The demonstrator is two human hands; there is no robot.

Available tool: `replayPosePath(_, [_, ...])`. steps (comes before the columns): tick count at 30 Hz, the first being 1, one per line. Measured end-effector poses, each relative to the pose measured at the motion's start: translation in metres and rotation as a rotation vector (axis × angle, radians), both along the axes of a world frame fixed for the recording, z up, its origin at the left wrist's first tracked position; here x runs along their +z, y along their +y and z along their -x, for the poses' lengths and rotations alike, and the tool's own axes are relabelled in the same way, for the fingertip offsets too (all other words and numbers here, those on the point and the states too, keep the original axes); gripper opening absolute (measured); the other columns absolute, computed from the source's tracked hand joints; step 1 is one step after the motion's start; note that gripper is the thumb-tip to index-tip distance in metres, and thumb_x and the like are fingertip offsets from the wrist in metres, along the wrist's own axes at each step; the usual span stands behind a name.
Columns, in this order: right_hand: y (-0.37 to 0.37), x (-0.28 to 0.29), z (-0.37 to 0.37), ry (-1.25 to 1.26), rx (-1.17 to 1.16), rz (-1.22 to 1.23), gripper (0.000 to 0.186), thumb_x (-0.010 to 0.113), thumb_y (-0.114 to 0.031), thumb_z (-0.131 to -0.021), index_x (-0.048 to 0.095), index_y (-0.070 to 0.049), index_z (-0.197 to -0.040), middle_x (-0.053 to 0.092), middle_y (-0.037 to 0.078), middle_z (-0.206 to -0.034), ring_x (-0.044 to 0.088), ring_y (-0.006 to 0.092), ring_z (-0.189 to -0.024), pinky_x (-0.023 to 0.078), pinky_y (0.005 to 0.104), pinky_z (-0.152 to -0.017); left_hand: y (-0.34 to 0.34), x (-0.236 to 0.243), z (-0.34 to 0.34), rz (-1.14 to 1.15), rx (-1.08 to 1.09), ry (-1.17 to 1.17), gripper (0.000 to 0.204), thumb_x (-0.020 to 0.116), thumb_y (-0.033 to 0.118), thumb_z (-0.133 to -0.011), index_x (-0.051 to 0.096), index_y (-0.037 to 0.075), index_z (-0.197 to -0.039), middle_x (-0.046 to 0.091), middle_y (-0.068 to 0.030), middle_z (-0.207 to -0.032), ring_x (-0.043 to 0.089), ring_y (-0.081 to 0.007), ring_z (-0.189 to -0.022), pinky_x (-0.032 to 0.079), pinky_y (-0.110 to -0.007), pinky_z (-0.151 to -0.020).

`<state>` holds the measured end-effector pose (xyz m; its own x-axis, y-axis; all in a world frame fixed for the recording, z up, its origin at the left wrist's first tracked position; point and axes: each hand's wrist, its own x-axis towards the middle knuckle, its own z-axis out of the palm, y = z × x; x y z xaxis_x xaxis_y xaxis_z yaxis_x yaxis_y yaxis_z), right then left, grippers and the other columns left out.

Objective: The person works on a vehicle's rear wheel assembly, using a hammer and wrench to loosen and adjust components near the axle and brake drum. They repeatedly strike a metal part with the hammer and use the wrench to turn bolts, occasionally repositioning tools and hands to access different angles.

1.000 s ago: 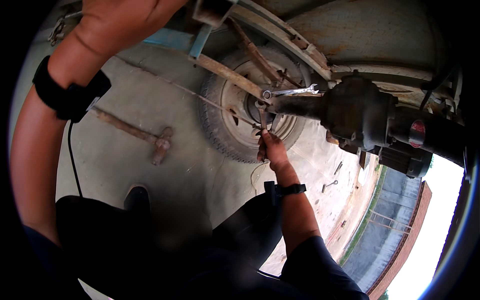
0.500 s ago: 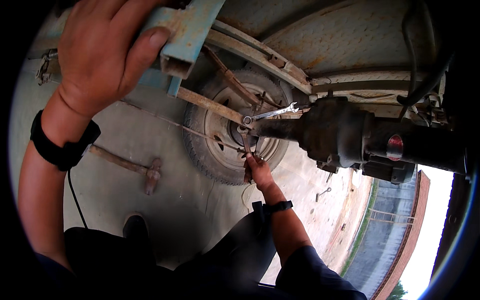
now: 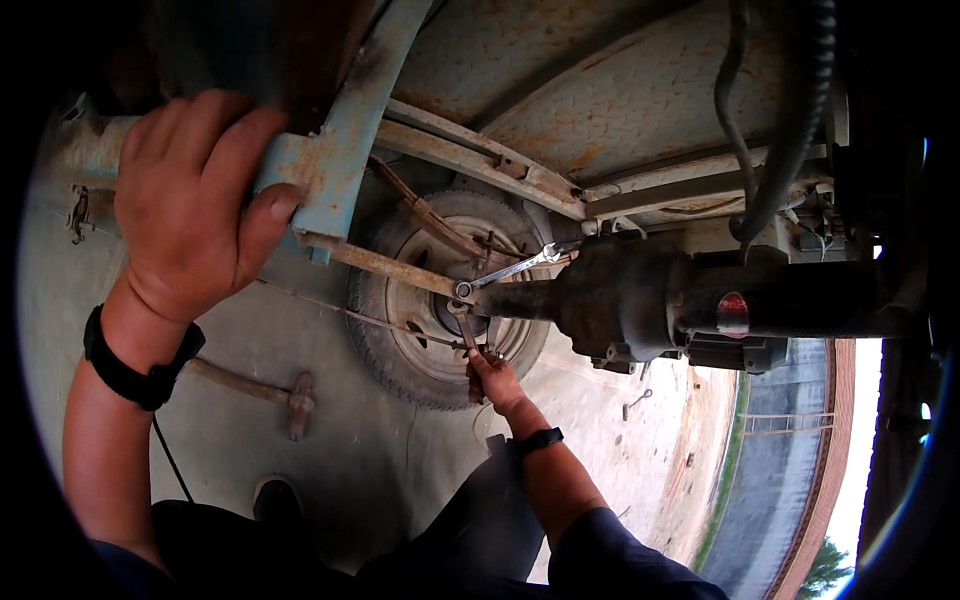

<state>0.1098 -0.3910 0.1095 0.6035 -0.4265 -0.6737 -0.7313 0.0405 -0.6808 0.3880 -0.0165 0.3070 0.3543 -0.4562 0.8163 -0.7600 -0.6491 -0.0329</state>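
Observation:
My left hand is wrapped over a rusty blue metal frame beam at the upper left, with the thumb along its near side. Lower down, in front of the wheel, my right hand is closed around the handle of a dull wrench. That wrench's head is up at the end of a rusty flat bar, by the axle. A shiny combination wrench has its ring end at the same joint and its open end pointing up to the right. The bolt itself is hard to make out.
Behind the joint stands a dusty wheel. A dark axle housing with a motor fills the right. A thin rod runs to the wheel. On the ground lie a hammer and a small ring-ended tool. Hoses hang upper right.
My view has shifted, so the wheel, wrenches and axle appear lower and farther left. Both hands keep their holds; the wrenches show little change at the joint.

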Motion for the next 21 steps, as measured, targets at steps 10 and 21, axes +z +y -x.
replayPosePath(10, [0.006, -0.019, 0.012, -0.047, -0.100, -0.096, 0.040, 0.056, -0.041, -0.099, 0.058, -0.004, -0.083, 0.053, 0.005, -0.062, 0.052, 0.0183, -0.047, 0.045, 0.0339, -0.043, -0.003, -0.001, 0.000, 0.018, -0.026, 0.020, 0.045, 0.051, 0.047, -0.094, 0.065, 0.006, -0.106, 0.060, -0.0117, -0.098, 0.058, -0.0312, -0.085, 0.045, -0.041, -0.080])
replayPosePath(21, [0.031, -0.015, 0.007, -0.085, -0.138, -0.083, 0.044, 0.059, -0.047, -0.097, 0.055, -0.007, -0.079, 0.049, 0.004, -0.061, 0.051, 0.0186, -0.046, 0.045, 0.0345, -0.042, 0.002, -0.002, 0.001, -0.023, 0.001, 0.011, 0.045, 0.053, 0.047, -0.093, 0.065, 0.007, -0.109, 0.059, -0.0122, -0.099, 0.058, -0.0325, -0.085, 0.045, -0.041, -0.078])
